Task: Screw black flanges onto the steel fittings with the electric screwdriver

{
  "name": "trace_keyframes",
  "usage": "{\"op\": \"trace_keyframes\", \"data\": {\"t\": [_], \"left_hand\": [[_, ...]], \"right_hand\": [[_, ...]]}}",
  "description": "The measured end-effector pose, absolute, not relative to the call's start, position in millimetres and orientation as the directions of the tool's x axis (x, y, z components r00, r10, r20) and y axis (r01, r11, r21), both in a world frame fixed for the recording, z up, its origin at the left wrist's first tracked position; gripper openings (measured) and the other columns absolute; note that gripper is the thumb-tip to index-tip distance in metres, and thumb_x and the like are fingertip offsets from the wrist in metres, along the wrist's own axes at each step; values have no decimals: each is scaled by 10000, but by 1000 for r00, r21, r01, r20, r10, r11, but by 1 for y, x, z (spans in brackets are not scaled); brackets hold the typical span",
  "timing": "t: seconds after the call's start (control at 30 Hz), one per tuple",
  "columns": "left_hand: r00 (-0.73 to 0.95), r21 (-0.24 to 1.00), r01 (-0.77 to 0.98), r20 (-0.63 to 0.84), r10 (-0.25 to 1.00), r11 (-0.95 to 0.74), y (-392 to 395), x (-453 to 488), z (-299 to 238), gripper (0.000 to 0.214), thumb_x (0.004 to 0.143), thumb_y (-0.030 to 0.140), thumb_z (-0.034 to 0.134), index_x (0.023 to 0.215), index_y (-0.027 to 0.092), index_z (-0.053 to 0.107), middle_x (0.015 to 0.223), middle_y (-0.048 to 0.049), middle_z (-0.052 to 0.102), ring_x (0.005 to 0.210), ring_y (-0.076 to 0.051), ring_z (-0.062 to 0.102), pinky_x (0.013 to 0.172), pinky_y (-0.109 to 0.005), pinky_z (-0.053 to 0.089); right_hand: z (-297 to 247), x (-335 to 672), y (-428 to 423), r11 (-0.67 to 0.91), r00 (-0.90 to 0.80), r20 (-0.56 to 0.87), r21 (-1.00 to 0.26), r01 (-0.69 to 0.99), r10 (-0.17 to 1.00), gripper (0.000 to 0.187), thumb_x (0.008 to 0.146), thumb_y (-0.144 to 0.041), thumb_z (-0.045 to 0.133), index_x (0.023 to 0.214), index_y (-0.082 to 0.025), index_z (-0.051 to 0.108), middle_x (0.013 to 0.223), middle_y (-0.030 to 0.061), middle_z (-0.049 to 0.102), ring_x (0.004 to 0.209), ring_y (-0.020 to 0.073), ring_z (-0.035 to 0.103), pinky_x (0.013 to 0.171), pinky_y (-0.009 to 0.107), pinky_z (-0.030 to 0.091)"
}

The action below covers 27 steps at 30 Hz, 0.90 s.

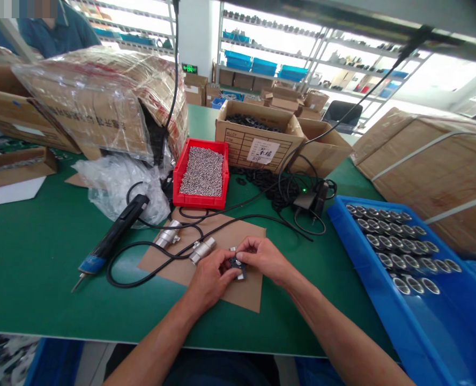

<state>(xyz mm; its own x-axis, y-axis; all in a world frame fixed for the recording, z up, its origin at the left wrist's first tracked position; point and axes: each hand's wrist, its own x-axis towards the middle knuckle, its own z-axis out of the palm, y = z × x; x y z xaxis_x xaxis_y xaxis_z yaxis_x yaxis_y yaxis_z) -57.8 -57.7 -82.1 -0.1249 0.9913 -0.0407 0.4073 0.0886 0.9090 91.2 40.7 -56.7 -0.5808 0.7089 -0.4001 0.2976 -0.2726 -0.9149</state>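
A small metal fitting [237, 264] is gripped between the left hand [210, 277] and right hand [263, 256], both closed on it, over a cardboard sheet [238, 236] on the bench [41, 268]; similar fittings [202, 249] lie at ten o'clock, nearer the left.

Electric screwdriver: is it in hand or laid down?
Laid down. The electric screwdriver lies flat on the green table, untouched; the left hand and right hand together hold a small metal part.

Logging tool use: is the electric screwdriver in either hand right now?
No, the electric screwdriver lies on the green table, while the left hand and right hand both hold a small metal part.
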Motion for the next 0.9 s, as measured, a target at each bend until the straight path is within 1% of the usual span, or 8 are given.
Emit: {"op": "trace_keyframes", "data": {"t": [0.13, 0.23, 0.3, 0.37, 0.47, 0.57, 0.63, 0.9], "left_hand": [[-115, 912, 405, -19, 993, 64, -59, -59, -82, 247, 800, 223, 691, 1045, 222, 670, 796, 16, 609, 702, -127, 556, 682, -258, 439], [-108, 909, 413, -16, 994, 59, -59, -60, -84, 233, 799, 226, 695, 1031, 223, 669, 789, 19, 596, 692, -126, 546, 673, -258, 432], [-112, 907, 417, -20, 994, 65, -59, -60, -85, 243, 796, 235, 701, 1035, 212, 663, 787, 16, 592, 690, -128, 545, 669, -261, 432], [-120, 907, 415, -19, 993, 67, -58, -59, -87, 268, 796, 241, 702, 1058, 202, 658, 806, 6, 605, 709, -136, 556, 680, -266, 440], [-133, 910, 409, -19, 991, 72, -58, -59, -87, 279, 794, 246, 702, 1065, 194, 663, 815, -5, 621, 715, -142, 564, 689, -272, 447], [-137, 911, 406, -15, 991, 70, -58, -59, -85, 276, 784, 244, 710, 1052, 189, 673, 814, -10, 625, 696, -141, 557, 680, -269, 445], [-138, 913, 403, -10, 990, 66, -58, -59, -84, 274, 783, 242, 709, 1050, 187, 676, 819, -12, 628, 698, -141, 559, 678, -267, 445], [-120, 917, 396, 11, 993, 38, -61, -60, -84, 280, 781, 219, 703, 1059, 194, 675, 864, -17, 644, 737, -146, 578, 698, -266, 443]], "right_hand": [[-60, 93, 39, -303, -574, -416, -909, 286, 705, 301, 642, -343, 738, 824, -159, 584, 722, -6, 623, 628, 107, 531, 601, 245, 400], [-56, 89, 50, -191, -620, -382, -916, 353, 685, 304, 692, -364, 726, 871, -169, 577, 718, -6, 619, 629, 118, 537, 594, 252, 418], [-49, 74, 63, 64, -623, -240, -904, 423, 744, 231, 743, -334, 691, 878, -174, 594, 757, 6, 635, 659, 129, 550, 625, 266, 442], [-38, 49, 81, 409, -639, 34, -795, 449, 768, 130, 803, -266, 634, 902, -183, 619, 868, 24, 660, 770, 144, 581, 727, 281, 470], [-18, -3, 110, 755, -719, 319, -494, 430, 618, 180, 896, -174, 500, 1014, -193, 634, 1060, 53, 664, 1025, 169, 575, 919, 292, 456], [-4, -54, 140, 852, -817, 246, -203, 483, 522, 296, 921, -139, 430, 1152, -176, 612, 1188, 99, 645, 1163, 220, 533, 966, 338, 459], [0, -79, 157, 845, -834, 140, -99, 525, 534, 300, 899, -142, 462, 1146, -138, 631, 1192, 145, 654, 1141, 272, 565, 918, 380, 495], [5, -99, 184, 821, -820, 66, -94, 563, 569, 220, 862, -201, 551, 957, -125, 735, 1048, 192, 721, 1034, 316, 657, 869, 426, 519]]}}
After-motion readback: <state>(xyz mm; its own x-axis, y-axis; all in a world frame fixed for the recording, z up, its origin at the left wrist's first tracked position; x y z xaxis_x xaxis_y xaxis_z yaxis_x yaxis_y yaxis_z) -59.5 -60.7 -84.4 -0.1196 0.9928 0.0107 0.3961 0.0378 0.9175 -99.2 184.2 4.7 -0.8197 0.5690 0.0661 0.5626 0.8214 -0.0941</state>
